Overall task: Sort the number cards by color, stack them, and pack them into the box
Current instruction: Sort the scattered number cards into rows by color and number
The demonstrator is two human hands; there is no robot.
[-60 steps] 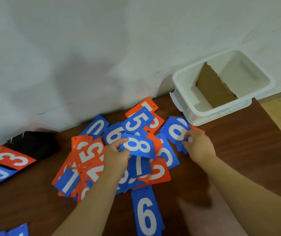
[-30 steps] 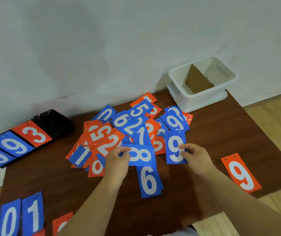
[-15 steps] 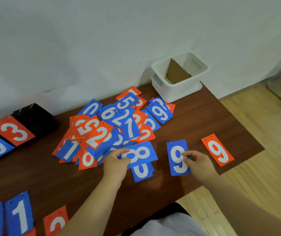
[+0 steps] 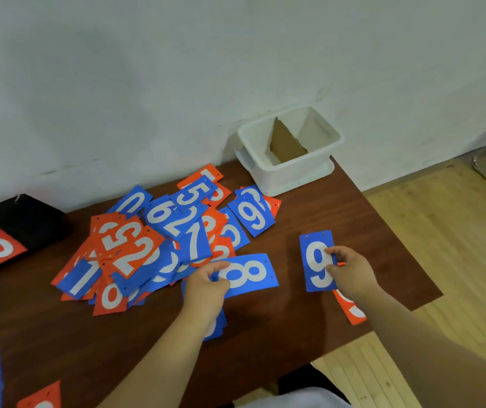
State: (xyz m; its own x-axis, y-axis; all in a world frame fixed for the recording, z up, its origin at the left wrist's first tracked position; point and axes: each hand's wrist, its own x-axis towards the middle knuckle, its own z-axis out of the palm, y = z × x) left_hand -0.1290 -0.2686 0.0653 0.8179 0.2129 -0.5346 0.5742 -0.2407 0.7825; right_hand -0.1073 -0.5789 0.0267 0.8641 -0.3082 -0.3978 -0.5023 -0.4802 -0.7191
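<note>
Glossy wood table (image 4: 339,207); white plastic box (image 4: 289,175).

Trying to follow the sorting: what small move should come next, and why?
Probably bring the blue 8 card in the left hand onto the blue 9 card that the right hand pinches, starting a blue stack. Both are blue, an orange card lies separately by the right wrist, and most cards sit in a mixed pile.

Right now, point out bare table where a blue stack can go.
Bare table: between the blue 8 card and blue 9 card; between that 9 and the white box; along the near edge before the mixed pile, which is crowded.
</note>
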